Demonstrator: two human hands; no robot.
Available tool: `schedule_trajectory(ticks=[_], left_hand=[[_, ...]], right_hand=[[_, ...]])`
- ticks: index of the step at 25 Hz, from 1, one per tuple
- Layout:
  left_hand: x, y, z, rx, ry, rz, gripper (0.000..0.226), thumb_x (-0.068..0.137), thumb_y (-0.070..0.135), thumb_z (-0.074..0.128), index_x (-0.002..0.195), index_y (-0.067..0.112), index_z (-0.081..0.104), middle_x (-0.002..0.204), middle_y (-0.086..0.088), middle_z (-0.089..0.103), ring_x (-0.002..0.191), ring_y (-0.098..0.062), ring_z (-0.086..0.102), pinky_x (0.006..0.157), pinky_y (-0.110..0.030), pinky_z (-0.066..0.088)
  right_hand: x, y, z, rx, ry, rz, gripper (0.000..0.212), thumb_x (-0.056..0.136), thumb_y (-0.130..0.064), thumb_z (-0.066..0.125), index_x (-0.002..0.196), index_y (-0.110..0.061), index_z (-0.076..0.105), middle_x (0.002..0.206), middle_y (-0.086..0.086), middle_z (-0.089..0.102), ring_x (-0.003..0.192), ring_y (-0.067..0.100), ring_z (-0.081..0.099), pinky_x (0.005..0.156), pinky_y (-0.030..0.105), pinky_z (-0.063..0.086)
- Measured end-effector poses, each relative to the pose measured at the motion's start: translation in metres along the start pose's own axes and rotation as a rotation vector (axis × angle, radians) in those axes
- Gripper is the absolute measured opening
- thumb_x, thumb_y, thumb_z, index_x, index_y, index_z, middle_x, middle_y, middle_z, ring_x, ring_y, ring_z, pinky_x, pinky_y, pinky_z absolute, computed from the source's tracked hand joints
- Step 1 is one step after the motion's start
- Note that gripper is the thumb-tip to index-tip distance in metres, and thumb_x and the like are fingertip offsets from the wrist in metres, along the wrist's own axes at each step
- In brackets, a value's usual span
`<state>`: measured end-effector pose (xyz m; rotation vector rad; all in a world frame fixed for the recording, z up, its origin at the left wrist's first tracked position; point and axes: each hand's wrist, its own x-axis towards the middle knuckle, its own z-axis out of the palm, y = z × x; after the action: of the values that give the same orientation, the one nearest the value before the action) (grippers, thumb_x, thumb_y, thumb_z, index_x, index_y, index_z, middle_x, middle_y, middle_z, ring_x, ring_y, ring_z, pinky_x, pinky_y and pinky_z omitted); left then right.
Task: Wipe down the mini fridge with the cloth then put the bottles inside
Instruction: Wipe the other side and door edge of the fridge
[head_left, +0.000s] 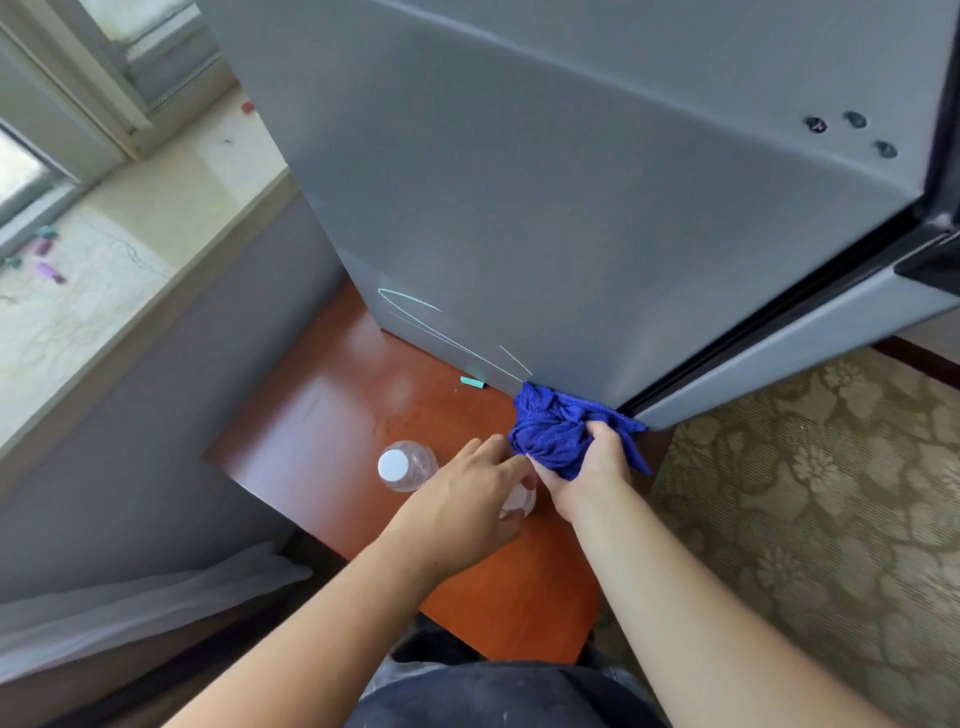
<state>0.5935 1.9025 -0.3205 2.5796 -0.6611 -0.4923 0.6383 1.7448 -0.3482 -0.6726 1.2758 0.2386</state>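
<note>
Lower centre: right hand (587, 467) clutches the blue cloth (550, 428) against the mini fridge (571, 208) (bottom corner); left hand (467, 499), fingers relaxed, beside a bottle (406, 466).

Place: a furnished room, home or hotel-like
Floor: floral patterned carpet (810, 493)
Window: pale stone sill (171, 208) under the frame
Furniture: glossy reddish wooden desk (311, 415) carrying a grey mini fridge (571, 208)

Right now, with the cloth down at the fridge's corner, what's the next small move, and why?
Probably slide the blue cloth, gripped by the right hand, left and up along the fridge side: pale scribble marks show just beside it, so wiping looks unfinished and the bottles can wait.
</note>
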Motion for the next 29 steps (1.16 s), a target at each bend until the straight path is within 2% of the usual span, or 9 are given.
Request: schedule_trajectory(ticks=[5, 9, 12, 16, 19, 21, 24, 26, 29], left_hand=[[-0.013, -0.009, -0.006, -0.02, -0.03, 0.012, 0.027, 0.083, 0.028, 0.059, 0.109, 0.033, 0.06, 0.106, 0.007, 0.05, 0.093, -0.016, 0.048, 0.082, -0.033, 0.05], [-0.018, -0.009, -0.009, -0.02, -0.066, 0.011, 0.023, 0.086, 0.044, 0.057, 0.109, 0.038, 0.057, 0.105, 0.01, 0.049, 0.093, -0.014, 0.044, 0.086, -0.032, 0.048], [-0.01, -0.014, -0.026, -0.19, -0.018, -0.034, 0.031, 0.09, 0.051, 0.055, 0.114, 0.033, 0.064, 0.107, 0.009, 0.055, 0.099, -0.014, 0.052, 0.092, -0.033, 0.047], [0.021, -0.035, -0.059, -0.266, 0.183, -0.202, 0.027, 0.096, 0.032, 0.061, 0.119, 0.022, 0.07, 0.107, 0.001, 0.066, 0.095, -0.012, 0.064, 0.09, -0.032, 0.053], [0.043, -0.052, -0.083, -0.233, 0.13, -0.401, 0.03, 0.097, 0.031, 0.061, 0.125, 0.02, 0.069, 0.119, 0.002, 0.071, 0.107, -0.016, 0.069, 0.096, -0.03, 0.051], [0.054, -0.064, -0.097, -0.275, 0.059, -0.514, 0.034, 0.099, 0.035, 0.059, 0.128, 0.021, 0.068, 0.122, 0.008, 0.071, 0.113, -0.016, 0.067, 0.098, -0.028, 0.048], [0.066, -0.082, -0.105, -0.355, -0.079, -0.575, 0.032, 0.098, 0.037, 0.058, 0.121, 0.019, 0.071, 0.117, 0.008, 0.072, 0.107, -0.017, 0.066, 0.097, -0.027, 0.047], [0.069, -0.096, -0.104, -0.414, -0.153, -0.629, 0.036, 0.097, 0.043, 0.055, 0.114, 0.016, 0.072, 0.112, -0.002, 0.074, 0.101, -0.024, 0.069, 0.099, -0.037, 0.054], [0.062, -0.115, -0.107, -0.622, -0.055, -0.725, 0.042, 0.1, 0.042, 0.048, 0.116, 0.008, 0.066, 0.108, -0.017, 0.073, 0.094, -0.034, 0.072, 0.092, -0.048, 0.058]], right_hand=[[0.051, 0.011, 0.005, -0.097, 0.036, 0.081, 0.038, 0.094, -0.027, 0.059, 0.127, -0.009, 0.065, 0.128, 0.011, 0.07, 0.112, 0.035, 0.067, 0.055, 0.038, 0.062], [0.076, 0.014, 0.008, -0.147, 0.011, 0.12, 0.038, 0.1, -0.024, 0.052, 0.134, -0.009, 0.062, 0.137, 0.009, 0.066, 0.099, 0.031, 0.066, 0.049, 0.034, 0.06], [0.07, 0.013, 0.007, -0.129, -0.033, 0.136, 0.04, 0.103, -0.021, 0.043, 0.137, -0.01, 0.061, 0.14, 0.009, 0.063, 0.099, 0.032, 0.064, 0.064, 0.039, 0.06], [0.053, 0.01, 0.012, -0.05, -0.076, 0.149, 0.036, 0.102, -0.017, 0.047, 0.129, -0.009, 0.067, 0.134, 0.013, 0.066, 0.109, 0.035, 0.064, 0.089, 0.045, 0.056], [0.033, 0.011, 0.029, -0.003, -0.119, 0.164, 0.034, 0.101, -0.02, 0.052, 0.129, -0.008, 0.066, 0.133, 0.014, 0.066, 0.122, 0.036, 0.062, 0.091, 0.044, 0.058], [0.019, 0.014, 0.041, 0.002, -0.18, 0.157, 0.033, 0.101, -0.019, 0.054, 0.128, -0.005, 0.066, 0.131, 0.016, 0.067, 0.119, 0.037, 0.063, 0.085, 0.044, 0.062], [0.0, 0.019, 0.063, -0.006, -0.281, 0.145, 0.033, 0.101, -0.015, 0.053, 0.128, -0.002, 0.066, 0.129, 0.018, 0.068, 0.112, 0.036, 0.066, 0.074, 0.042, 0.065], [-0.012, 0.023, 0.085, -0.013, -0.332, 0.142, 0.034, 0.102, -0.015, 0.047, 0.128, -0.001, 0.065, 0.129, 0.022, 0.068, 0.114, 0.038, 0.065, 0.08, 0.045, 0.063], [-0.024, 0.035, 0.123, -0.065, -0.371, 0.133, 0.037, 0.104, -0.014, 0.042, 0.129, 0.002, 0.063, 0.13, 0.026, 0.066, 0.118, 0.042, 0.064, 0.087, 0.046, 0.058]])
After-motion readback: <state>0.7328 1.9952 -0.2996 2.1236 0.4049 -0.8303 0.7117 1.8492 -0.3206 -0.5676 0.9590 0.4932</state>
